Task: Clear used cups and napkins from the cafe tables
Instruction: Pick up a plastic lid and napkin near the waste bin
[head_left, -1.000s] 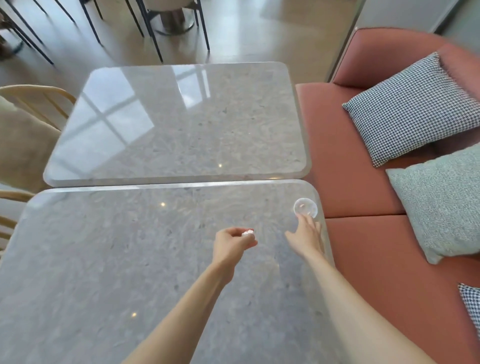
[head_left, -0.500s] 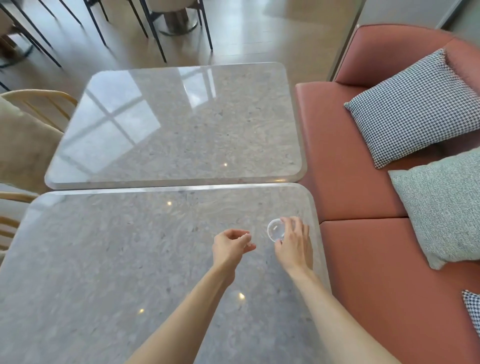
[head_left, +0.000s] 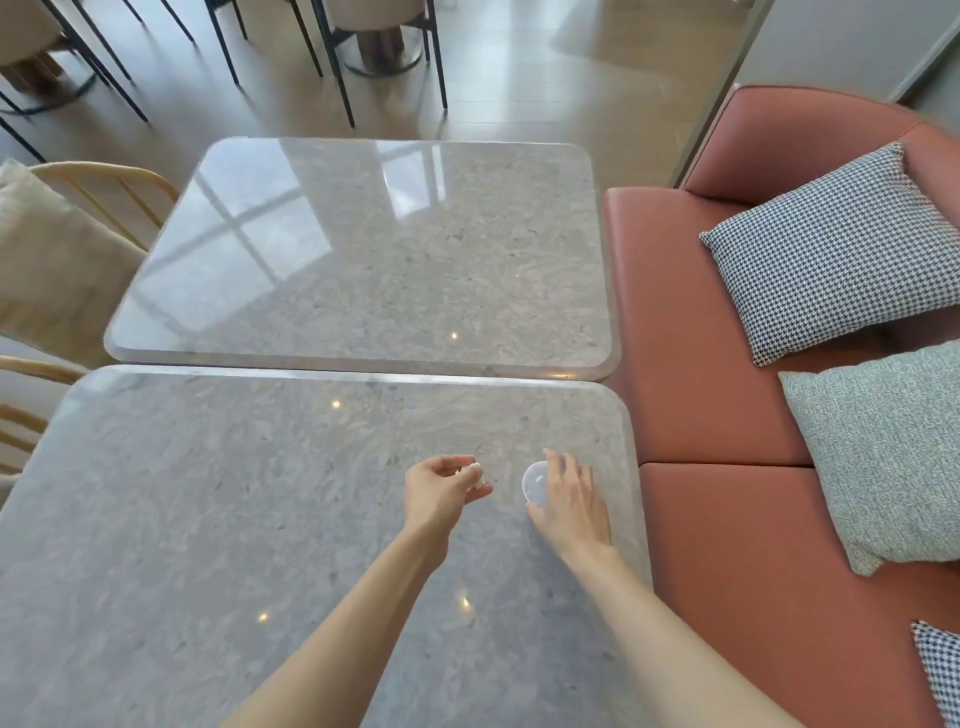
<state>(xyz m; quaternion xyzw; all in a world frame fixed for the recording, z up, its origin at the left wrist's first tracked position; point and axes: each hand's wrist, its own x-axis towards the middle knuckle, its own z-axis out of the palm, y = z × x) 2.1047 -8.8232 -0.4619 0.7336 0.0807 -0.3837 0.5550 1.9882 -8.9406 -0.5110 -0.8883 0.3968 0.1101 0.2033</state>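
A small clear plastic cup sits over the right part of the near table, its round mouth facing the camera. The right hand grasps it, fingers wrapped round its right side; whether the cup's base touches the tabletop cannot be told. Just left of it, apart from the cup, the left hand is curled round a small crumpled white napkin, pinched between thumb and fingertips above the stone surface. Both bare forearms reach in from the lower edge.

The near table is grey polished stone with rounded corners, and a second table of the same kind stands right behind it, edges nearly touching, with window light reflected on its top. To the right runs a terracotta bench sofa carrying a houndstooth cushion and a grey-green cushion. On the left stands a wooden chair with a beige pad.
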